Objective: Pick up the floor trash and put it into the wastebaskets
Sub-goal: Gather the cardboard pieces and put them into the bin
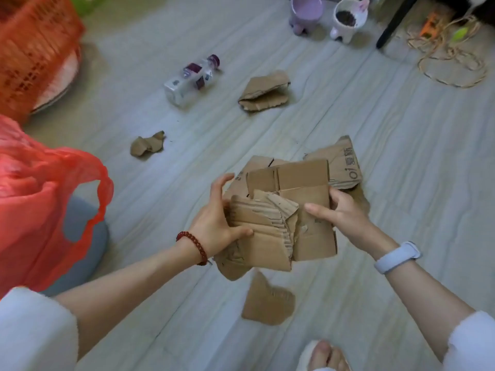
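On pale floor (348, 116), cardboard scraps (263, 93), plastic bottle (191, 80)

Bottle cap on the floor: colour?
Dark purple: the cap on the clear plastic bottle lying on its side, seen in the head view.

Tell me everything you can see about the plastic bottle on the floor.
The plastic bottle lies on its side on the pale floor, apart from the cardboard scraps. It looks clear and squarish, with a dark purple cap pointing up-right and a purple-and-white label. It looks empty. Neither hand touches it; an orange basket stands to its left.
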`<state>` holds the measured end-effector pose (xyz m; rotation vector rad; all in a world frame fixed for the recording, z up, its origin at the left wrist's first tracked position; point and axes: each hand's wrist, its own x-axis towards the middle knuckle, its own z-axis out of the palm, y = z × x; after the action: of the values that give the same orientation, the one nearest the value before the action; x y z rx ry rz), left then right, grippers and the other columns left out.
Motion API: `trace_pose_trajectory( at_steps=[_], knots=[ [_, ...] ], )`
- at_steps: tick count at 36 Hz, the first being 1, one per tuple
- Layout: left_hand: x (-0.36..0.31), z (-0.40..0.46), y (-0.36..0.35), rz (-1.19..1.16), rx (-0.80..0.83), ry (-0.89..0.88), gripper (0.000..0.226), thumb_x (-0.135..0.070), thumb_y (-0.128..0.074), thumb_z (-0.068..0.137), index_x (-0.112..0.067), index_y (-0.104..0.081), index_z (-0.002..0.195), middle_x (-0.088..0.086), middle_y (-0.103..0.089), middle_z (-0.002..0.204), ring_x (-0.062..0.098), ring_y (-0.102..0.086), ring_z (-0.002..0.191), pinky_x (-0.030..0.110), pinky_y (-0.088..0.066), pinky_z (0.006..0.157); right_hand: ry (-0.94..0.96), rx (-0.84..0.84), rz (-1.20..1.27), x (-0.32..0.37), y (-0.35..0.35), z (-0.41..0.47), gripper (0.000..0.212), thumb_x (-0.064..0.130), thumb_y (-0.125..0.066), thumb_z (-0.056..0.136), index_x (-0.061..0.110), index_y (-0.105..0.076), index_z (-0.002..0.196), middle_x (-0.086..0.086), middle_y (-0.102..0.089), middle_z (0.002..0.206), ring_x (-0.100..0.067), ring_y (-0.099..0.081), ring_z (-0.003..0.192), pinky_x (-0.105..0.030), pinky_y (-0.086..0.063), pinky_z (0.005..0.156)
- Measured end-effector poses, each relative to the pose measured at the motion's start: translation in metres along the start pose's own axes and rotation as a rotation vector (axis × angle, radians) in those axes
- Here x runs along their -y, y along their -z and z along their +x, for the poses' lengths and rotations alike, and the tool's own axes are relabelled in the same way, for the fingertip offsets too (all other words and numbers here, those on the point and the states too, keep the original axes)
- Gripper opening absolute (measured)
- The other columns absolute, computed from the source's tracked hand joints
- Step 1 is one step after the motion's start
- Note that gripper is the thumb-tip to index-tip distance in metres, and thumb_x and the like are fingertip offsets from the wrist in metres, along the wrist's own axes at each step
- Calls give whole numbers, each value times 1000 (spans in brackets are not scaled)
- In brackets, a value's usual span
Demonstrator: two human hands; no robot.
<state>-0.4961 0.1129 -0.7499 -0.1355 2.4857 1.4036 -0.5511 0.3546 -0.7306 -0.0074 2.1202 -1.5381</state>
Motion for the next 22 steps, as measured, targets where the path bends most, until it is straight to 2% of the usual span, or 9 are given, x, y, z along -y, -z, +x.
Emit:
trace_pose_trajectory(
  at_steps=[4,7,9,11,13,15,17,20,22],
  knots=[
    [-26,11,72,-38,-172,-65,69,-31,-80,67,-32,-40,123,-2,-58,104,17,-57,101,31,-48,87,191,-68,52,69,-18,21,20,14,-62,84,27,-57,99,5,-66,99,-6,-64,86,-19,-55,73],
    [-38,5,129,-10,-339,-129,62,-44,-77,59,-34,-48,113,-8,-61,95,12,-61,94,34,-49,88,367,-62,53,123,-51,36,17,11,-60,87,26,-56,95,7,-64,93,2,-63,75,-14,-51,65],
    [-44,-9,167,10,-493,-158,55,-27,-79,67,-32,-47,111,-17,-55,87,-3,-56,82,17,-47,83,468,-26,64,159,-82,43,19,12,-59,88,29,-55,95,8,-64,95,-3,-63,82,-15,-51,66],
    [-45,-30,203,82,-629,-177,53,-11,-76,72,-23,-49,116,-16,-52,87,-6,-52,80,4,-38,76,580,31,84,191,-115,46,20,13,-57,89,31,-54,97,6,-65,99,-9,-64,90,-20,-53,72],
    [-40,-57,238,137,-743,-198,57,-10,-76,73,-21,-49,122,-14,-55,93,2,-54,89,7,-38,81,668,91,126,218,-150,45,19,12,-54,91,30,-52,98,6,-64,97,-4,-63,87,-19,-52,72],
    [-31,-87,267,157,-849,-217,59,-17,-77,71,-31,-47,120,-16,-55,97,-1,-54,92,5,-37,85,741,148,178,239,-185,42,19,11,-53,92,29,-51,97,10,-62,93,2,-61,82,-16,-51,71],
    [-20,-117,289,196,-945,-193,60,-25,-73,70,-38,-44,121,-13,-55,104,-1,-51,98,7,-35,90,760,227,203,252,-220,39,20,13,-54,92,32,-50,98,11,-62,94,-1,-61,85,-23,-53,77],
    [8,-148,302,236,-1014,-74,63,-14,-73,77,-27,-44,131,-5,-53,120,5,-48,108,15,-35,94,737,348,107,254,-267,38,20,16,-55,91,34,-49,98,15,-61,93,-2,-61,84,-27,-52,78],
    [31,-158,300,256,-1032,35,63,-11,-70,78,-21,-43,134,0,-49,127,11,-49,112,23,-38,98,723,432,-13,246,-294,39,28,18,-54,91,29,-47,116,13,-59,96,-3,-59,82,-18,-47,74]
  ],
)
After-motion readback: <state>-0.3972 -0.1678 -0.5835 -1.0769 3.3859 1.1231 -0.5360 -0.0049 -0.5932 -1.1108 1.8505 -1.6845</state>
